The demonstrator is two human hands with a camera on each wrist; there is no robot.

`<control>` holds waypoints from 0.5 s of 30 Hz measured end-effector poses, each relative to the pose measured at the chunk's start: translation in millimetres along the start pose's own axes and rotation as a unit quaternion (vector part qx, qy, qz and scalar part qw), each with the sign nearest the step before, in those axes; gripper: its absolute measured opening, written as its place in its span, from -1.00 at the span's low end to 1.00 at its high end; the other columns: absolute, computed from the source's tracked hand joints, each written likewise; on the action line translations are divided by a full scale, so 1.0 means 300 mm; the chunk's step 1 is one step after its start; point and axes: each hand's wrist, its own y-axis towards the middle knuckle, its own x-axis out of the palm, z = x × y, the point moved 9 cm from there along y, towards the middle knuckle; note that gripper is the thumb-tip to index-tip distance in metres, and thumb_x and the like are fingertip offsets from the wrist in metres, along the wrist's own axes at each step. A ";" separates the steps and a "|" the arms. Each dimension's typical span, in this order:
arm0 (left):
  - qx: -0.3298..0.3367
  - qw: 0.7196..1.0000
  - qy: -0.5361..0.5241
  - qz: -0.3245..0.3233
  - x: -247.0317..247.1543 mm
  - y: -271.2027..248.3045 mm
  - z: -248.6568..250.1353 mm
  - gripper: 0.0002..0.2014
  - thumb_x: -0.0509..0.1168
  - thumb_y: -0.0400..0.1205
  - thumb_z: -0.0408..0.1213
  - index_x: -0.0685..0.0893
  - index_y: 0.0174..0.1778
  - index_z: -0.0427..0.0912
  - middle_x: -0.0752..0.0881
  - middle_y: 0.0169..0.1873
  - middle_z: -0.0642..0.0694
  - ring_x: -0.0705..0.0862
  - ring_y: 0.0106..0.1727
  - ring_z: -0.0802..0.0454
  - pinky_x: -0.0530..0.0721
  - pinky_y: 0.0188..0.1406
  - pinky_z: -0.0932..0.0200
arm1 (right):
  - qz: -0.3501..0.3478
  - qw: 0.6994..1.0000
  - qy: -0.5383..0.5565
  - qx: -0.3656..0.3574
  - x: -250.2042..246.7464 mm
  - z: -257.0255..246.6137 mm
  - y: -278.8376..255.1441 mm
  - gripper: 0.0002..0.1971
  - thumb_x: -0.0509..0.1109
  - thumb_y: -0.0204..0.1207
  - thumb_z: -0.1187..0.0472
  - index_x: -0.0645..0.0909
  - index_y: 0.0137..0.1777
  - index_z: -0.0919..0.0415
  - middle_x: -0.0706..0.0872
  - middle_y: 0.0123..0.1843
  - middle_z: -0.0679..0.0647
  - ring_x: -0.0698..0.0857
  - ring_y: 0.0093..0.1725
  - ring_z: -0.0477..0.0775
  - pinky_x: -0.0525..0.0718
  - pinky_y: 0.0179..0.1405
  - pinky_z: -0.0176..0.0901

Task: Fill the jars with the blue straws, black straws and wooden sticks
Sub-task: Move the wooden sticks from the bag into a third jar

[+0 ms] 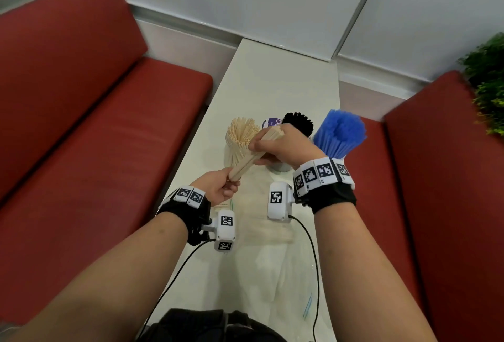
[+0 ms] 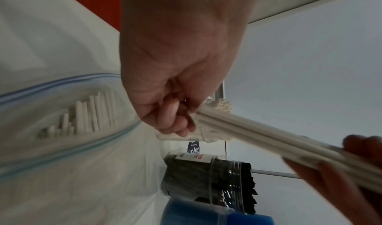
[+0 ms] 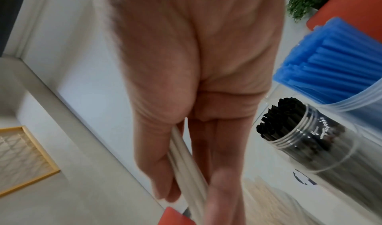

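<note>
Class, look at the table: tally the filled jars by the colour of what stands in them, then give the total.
Pale wooden sticks jar: 1
Black straws jar: 1
Blue straws jar: 1
Total: 3 jars

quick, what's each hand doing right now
Left hand: closed, gripping the near end of the bundle of wooden sticks.
Right hand: closed, gripping the same bundle further along.
</note>
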 end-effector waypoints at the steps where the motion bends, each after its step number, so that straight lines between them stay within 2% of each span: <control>1: 0.016 0.999 0.004 0.034 -0.033 0.009 0.017 -0.66 0.10 0.79 -0.17 0.57 -0.24 -0.27 0.55 -0.44 -0.16 0.44 -0.63 0.09 0.25 -0.80 0.36 | 0.020 1.000 0.015 -0.016 -0.024 -0.026 0.013 -0.99 0.54 0.50 0.47 0.76 -0.12 0.42 0.80 -0.15 0.30 0.84 -0.11 0.21 0.88 -0.12 -0.07; 3: 0.048 0.994 0.027 0.095 -0.103 0.020 0.052 -0.62 0.08 0.79 -0.19 0.59 -0.27 -0.31 0.55 -0.45 -0.18 0.45 -0.56 0.02 0.29 -0.70 0.32 | 0.062 0.996 0.045 -0.048 -0.081 -0.081 0.040 -0.99 0.52 0.52 0.47 0.76 -0.12 0.43 0.79 -0.18 0.28 0.84 -0.16 0.17 0.87 -0.10 -0.09; 5: 0.063 0.985 0.076 0.140 -0.165 0.029 0.071 -0.66 0.07 0.74 -0.27 0.57 -0.29 -0.32 0.52 -0.48 -0.18 0.44 -0.55 -0.02 0.32 -0.63 0.30 | 0.101 0.990 0.066 -0.074 -0.128 -0.119 0.068 -0.98 0.50 0.53 0.47 0.75 -0.09 0.46 0.77 -0.18 0.32 0.83 -0.21 0.18 0.87 -0.08 -0.07; 9: 0.039 0.968 0.186 0.167 -0.212 0.051 0.033 -0.65 0.06 0.72 -0.27 0.58 -0.29 -0.37 0.57 -0.45 -0.24 0.54 -0.50 -0.09 0.58 -0.47 0.18 | 0.148 0.983 0.083 -0.075 -0.156 -0.106 0.118 -0.96 0.49 0.53 0.48 0.73 -0.07 0.47 0.72 -0.18 0.37 0.79 -0.18 0.27 0.83 0.01 0.05; 12: 0.028 0.959 0.226 0.169 -0.199 0.067 -0.007 -0.66 0.07 0.67 -0.31 0.61 -0.32 -0.39 0.59 -0.48 -0.25 0.56 -0.51 -0.10 0.64 -0.41 0.15 | 0.154 0.982 0.093 -0.055 -0.154 -0.063 0.151 -0.93 0.49 0.53 0.48 0.72 -0.02 0.50 0.71 -0.16 0.37 0.78 -0.23 0.21 0.87 -0.17 -0.13; 15: 0.026 0.944 0.285 0.165 -0.182 0.086 -0.028 -0.74 0.12 0.61 -0.41 0.61 -0.36 -0.35 0.63 -0.49 -0.22 0.59 -0.51 -0.08 0.64 -0.38 0.16 | 0.158 0.981 0.101 -0.042 -0.156 -0.027 0.172 -0.83 0.47 0.53 0.48 0.70 0.06 0.60 0.69 -0.16 0.40 0.75 -0.41 0.08 0.77 -0.37 -0.28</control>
